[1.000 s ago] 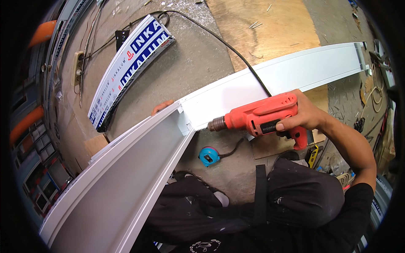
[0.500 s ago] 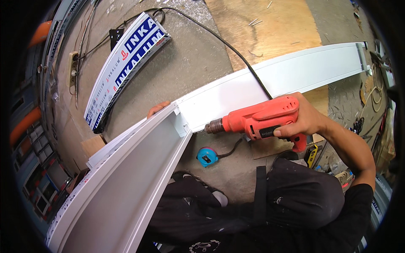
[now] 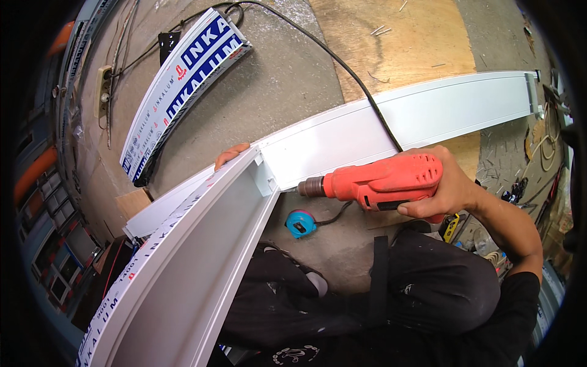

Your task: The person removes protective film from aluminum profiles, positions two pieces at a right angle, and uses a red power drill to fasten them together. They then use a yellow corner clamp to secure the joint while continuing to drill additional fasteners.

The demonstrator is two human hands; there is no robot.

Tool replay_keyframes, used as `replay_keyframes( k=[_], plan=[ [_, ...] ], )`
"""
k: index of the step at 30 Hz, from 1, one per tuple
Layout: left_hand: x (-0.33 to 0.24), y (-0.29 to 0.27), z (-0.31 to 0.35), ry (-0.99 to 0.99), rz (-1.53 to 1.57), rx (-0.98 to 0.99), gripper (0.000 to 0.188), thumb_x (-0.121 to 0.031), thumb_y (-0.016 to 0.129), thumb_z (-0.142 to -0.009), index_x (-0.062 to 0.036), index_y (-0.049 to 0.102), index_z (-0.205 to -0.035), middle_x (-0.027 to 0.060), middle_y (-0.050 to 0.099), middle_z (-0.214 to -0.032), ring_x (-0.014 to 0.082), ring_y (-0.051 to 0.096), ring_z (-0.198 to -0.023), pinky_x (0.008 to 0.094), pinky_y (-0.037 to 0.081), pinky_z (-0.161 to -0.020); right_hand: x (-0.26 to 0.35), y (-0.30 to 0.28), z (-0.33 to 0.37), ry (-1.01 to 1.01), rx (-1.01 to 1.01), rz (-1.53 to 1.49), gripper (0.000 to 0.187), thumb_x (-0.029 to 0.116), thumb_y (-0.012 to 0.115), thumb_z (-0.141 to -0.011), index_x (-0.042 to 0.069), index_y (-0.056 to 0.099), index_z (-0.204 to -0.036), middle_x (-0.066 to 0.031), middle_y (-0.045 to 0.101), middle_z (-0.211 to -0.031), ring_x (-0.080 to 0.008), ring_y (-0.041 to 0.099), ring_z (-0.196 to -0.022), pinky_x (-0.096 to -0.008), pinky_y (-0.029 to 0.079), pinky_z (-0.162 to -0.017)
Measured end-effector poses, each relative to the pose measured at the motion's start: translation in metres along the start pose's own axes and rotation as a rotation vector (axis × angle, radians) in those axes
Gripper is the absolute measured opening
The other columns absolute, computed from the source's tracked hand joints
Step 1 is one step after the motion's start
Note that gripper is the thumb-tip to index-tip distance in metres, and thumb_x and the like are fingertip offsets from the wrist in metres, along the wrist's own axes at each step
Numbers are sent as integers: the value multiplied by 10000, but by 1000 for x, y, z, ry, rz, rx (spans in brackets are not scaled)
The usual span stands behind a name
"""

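Before you, the grey floor point(image 3: 293, 92) bears a plywood sheet point(image 3: 422, 37), a blue tape measure point(image 3: 300, 224), a pale socket strip point(image 3: 103, 93) and a blue-and-white printed profile point(image 3: 189, 92).

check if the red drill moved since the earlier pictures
Yes: judged against the blue tape measure, the red drill has shifted slightly downward in the picture, nearer to it.

From afar, I see passing room over the concrete floor point(image 3: 281, 92) between the wrapped profile point(image 3: 183, 92) and the white frame point(image 3: 342, 134); a black cord point(image 3: 348, 70) crosses its far side, while a blue tape measure point(image 3: 299, 224) obstructs the pocket below the red drill point(image 3: 379, 180).
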State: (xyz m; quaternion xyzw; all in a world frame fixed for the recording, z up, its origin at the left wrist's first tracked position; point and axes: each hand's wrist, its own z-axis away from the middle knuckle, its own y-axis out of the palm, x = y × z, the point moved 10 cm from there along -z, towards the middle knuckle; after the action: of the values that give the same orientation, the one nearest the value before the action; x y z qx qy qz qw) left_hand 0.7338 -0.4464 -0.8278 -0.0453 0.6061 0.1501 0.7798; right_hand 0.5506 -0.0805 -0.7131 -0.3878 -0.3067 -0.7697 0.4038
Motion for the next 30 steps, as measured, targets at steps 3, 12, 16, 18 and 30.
replay_keyframes(
  k=[3, 12, 16, 18, 30],
  plan=[
    [6, 0, -1, 6, 155, 69, 385, -261, 736, -948, -46, 556, -1211, 171, 625, -1231, 283, 621, -1190, 401, 563, -989, 3, 1, 0, -31, 11, 34, 583, 167, 894, -663, -47, 692, -1166, -104, 748, -1045, -141, 683, -945, -301, 545, -879],
    [47, -30, 10, -231, -13, -15, 364, -257, 742, -949, -56, 558, -1190, 169, 600, -1261, 281, 625, -1180, 405, 574, -995, 15, 2, -4, -101, 39, 89, 605, 155, 891, -660, -36, 693, -1198, -114, 763, -1063, -147, 707, -961, -306, 555, -894],
    [20, -12, 10, -169, -151, -58, 342, -271, 716, -970, -57, 551, -1180, 180, 603, -1254, 293, 622, -1189, 413, 573, -1006, 19, 1, -7, -135, 40, 143, 615, 147, 891, -650, -27, 694, -1206, -119, 770, -1048, -148, 720, -936, -303, 563, -876],
    [2, -5, 7, -62, -157, -71, 342, -282, 699, -981, -56, 545, -1185, 183, 604, -1253, 300, 618, -1198, 415, 574, -1010, 20, 2, -9, -146, 40, 121, 614, 151, 890, -647, -25, 696, -1203, -118, 772, -1042, -148, 724, -930, -301, 565, -872],
    [-10, 17, -8, -171, 131, 59, 393, -308, 667, -992, -23, 542, -1232, 195, 616, -1245, 314, 642, -1170, 436, 592, -986, 38, 4, -12, -243, 43, 239, 592, 164, 877, -642, -11, 706, -1180, -119, 781, -959, -169, 753, -834, -293, 587, -806]
  ],
)
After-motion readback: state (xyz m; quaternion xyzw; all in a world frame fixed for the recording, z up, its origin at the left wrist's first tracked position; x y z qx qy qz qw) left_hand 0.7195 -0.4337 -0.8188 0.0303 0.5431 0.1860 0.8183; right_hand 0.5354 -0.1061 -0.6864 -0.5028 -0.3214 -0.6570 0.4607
